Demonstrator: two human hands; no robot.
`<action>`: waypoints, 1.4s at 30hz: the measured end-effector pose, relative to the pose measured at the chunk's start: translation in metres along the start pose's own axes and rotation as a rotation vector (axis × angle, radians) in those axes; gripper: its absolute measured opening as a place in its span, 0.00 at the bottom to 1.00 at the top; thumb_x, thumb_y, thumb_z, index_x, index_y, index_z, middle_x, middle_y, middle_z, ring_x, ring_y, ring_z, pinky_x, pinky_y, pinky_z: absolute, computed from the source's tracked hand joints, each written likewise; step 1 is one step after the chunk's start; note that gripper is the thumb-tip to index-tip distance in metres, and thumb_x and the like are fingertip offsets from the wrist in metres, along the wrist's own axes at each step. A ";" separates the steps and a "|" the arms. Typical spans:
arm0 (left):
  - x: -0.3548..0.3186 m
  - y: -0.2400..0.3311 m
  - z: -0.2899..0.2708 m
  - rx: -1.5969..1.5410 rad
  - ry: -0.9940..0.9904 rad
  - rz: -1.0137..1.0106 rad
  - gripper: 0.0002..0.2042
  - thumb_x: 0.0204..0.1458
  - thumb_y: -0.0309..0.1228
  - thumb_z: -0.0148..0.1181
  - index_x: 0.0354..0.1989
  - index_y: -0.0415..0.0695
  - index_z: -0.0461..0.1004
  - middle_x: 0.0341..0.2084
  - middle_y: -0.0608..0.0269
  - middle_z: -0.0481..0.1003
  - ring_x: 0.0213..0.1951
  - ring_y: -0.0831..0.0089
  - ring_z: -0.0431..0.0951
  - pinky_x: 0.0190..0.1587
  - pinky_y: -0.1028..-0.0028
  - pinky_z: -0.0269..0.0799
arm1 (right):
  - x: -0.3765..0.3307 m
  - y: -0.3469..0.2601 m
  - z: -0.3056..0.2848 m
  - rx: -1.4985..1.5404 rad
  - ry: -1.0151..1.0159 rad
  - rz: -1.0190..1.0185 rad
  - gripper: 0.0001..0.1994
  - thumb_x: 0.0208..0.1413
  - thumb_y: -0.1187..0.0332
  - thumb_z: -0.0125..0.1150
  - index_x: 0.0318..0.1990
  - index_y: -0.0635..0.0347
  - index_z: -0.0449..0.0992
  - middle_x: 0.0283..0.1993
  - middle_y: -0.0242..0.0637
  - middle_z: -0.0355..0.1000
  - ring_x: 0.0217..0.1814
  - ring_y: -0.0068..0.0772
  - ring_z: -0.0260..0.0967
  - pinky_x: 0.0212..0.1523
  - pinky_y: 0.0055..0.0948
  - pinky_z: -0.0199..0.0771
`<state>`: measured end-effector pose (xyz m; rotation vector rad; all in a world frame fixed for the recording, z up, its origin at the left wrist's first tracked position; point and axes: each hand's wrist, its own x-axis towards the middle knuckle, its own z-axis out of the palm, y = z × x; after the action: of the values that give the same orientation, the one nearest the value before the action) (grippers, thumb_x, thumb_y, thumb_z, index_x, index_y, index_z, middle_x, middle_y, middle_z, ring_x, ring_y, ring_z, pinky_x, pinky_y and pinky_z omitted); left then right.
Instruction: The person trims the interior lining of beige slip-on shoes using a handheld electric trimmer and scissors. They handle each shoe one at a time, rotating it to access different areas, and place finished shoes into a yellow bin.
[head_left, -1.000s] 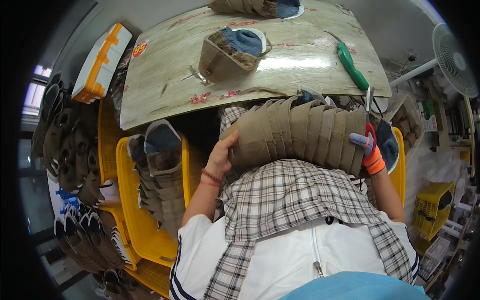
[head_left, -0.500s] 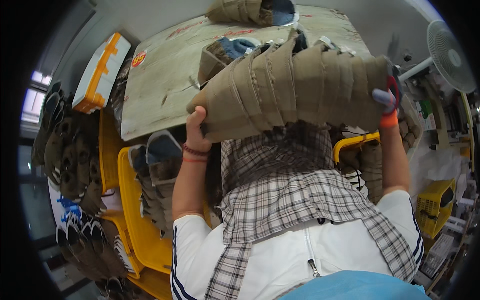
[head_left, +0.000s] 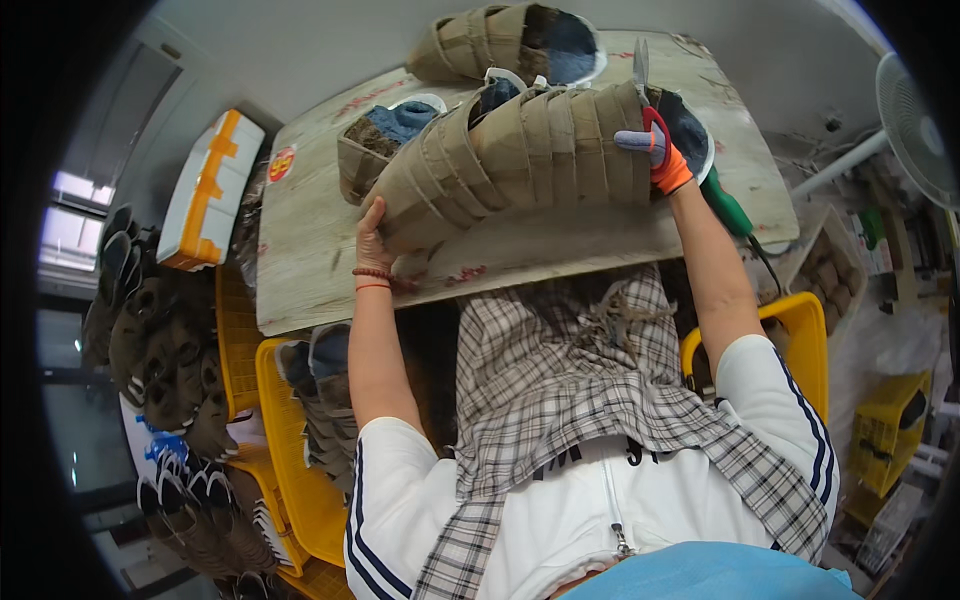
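Note:
A long stack of nested brown shoe uppers [head_left: 530,155] is held crosswise over the near part of the table between my two hands. My left hand [head_left: 371,238], bare with a beaded bracelet at the wrist, is closed round the stack's left end. At the right end, my right hand [head_left: 668,168], in an orange and grey glove, grips the stack. Red-handled scissors [head_left: 655,122] are also in that hand, blades pointing away from me. Behind the stack, a further brown upper with blue lining [head_left: 395,120] lies on the table, and another stack of uppers [head_left: 480,40] sits at the far edge.
The pale wooden table [head_left: 310,225] spans the front. A green-handled tool [head_left: 727,207] with a cord lies at its right. Yellow crates [head_left: 290,490] with shoe uppers stand left, another yellow crate [head_left: 808,330] right. A white fan [head_left: 915,120] is at far right.
Both arms have stretched forward, carrying the stack of shoe uppers away from my body and over the table. The scissors' blades and the green-handled tool have come into sight.

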<state>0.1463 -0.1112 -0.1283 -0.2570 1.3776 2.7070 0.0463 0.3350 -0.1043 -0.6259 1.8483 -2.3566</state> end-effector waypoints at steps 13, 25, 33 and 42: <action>0.043 0.026 0.079 1.476 0.309 0.990 0.27 0.46 0.38 0.60 0.54 0.43 0.61 0.47 0.51 0.66 0.53 0.55 0.64 0.54 0.61 0.57 | -0.069 0.092 -0.052 -0.004 0.705 0.038 0.10 0.57 0.68 0.53 0.46 0.54 0.69 0.35 0.30 0.71 0.29 0.20 0.64 0.23 0.16 0.61; 0.062 0.031 0.141 1.964 -0.060 1.066 0.22 0.45 0.19 0.45 0.50 0.50 0.71 0.55 0.47 0.62 0.56 0.52 0.63 0.56 0.57 0.58 | -0.074 0.111 -0.066 -0.749 0.701 0.002 0.30 0.43 0.46 0.65 0.48 0.57 0.68 0.35 0.41 0.74 0.37 0.43 0.72 0.37 0.35 0.69; 0.057 -0.021 0.222 1.941 0.450 0.665 0.41 0.39 0.66 0.53 0.38 0.30 0.73 0.52 0.40 0.61 0.57 0.48 0.56 0.60 0.45 0.40 | -0.081 0.075 -0.033 -0.898 0.697 0.087 0.31 0.42 0.44 0.65 0.48 0.57 0.68 0.34 0.42 0.74 0.35 0.45 0.72 0.36 0.34 0.69; 0.070 -0.045 0.242 2.020 -0.039 1.337 0.32 0.44 0.19 0.48 0.60 0.64 0.60 0.62 0.51 0.51 0.65 0.57 0.48 0.63 0.49 0.38 | -0.083 0.057 -0.022 -0.758 0.704 0.127 0.33 0.43 0.49 0.68 0.52 0.62 0.66 0.35 0.36 0.74 0.34 0.31 0.72 0.37 0.26 0.69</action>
<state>0.0586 0.1114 -0.0378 1.0623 3.7499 -0.0626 0.1037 0.3653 -0.1840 0.3713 2.9838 -1.8563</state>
